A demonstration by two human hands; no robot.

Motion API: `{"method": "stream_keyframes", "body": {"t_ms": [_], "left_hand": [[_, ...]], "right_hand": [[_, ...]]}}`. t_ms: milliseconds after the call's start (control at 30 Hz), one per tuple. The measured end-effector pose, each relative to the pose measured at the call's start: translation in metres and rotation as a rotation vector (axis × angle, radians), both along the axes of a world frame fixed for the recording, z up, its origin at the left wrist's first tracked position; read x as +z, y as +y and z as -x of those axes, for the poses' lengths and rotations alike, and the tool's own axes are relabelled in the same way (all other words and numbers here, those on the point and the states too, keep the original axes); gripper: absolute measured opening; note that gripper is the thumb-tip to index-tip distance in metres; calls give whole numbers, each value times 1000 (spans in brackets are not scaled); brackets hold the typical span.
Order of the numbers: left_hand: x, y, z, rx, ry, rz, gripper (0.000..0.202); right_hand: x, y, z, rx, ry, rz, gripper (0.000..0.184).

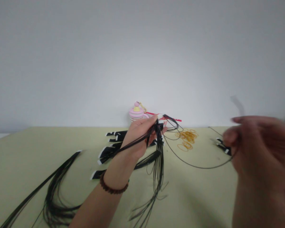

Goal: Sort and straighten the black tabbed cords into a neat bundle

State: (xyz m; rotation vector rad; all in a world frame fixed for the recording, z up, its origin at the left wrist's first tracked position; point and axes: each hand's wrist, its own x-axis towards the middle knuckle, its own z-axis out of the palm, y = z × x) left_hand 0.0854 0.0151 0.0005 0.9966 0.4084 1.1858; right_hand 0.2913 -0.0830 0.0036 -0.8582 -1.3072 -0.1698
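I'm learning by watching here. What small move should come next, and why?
Perhaps bring the right hand in to lay the strand against the black bundle: the left hand grips that bundle, while the strand sags between the hands.

We've got black wires (160, 155) bunched in our left hand (137, 136) just in front of the pink mug (136, 114), one thin strand (196, 166) sagging into our blurred right hand (257, 145) well right of the mug, yellow bands (189, 136) closer on its right, another bundle (49, 196) left of it!
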Motion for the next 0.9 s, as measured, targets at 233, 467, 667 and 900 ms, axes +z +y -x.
{"method": "stream_keyframes", "body": {"t_ms": [233, 467, 667, 900], "left_hand": [[3, -7, 0, 3, -15, -40, 23], [4, -10, -2, -4, 29, 0, 21], [7, -11, -2, 17, 25, -5, 23], [7, -10, -2, 12, 72, -40, 24]], "right_hand": [[-18, 27, 67, -297, -306, 67, 3], [-22, 33, 72, -502, -447, -141, 4], [-24, 33, 73, -525, -472, -160, 5], [-26, 35, 73, -523, -481, -186, 4]]}}
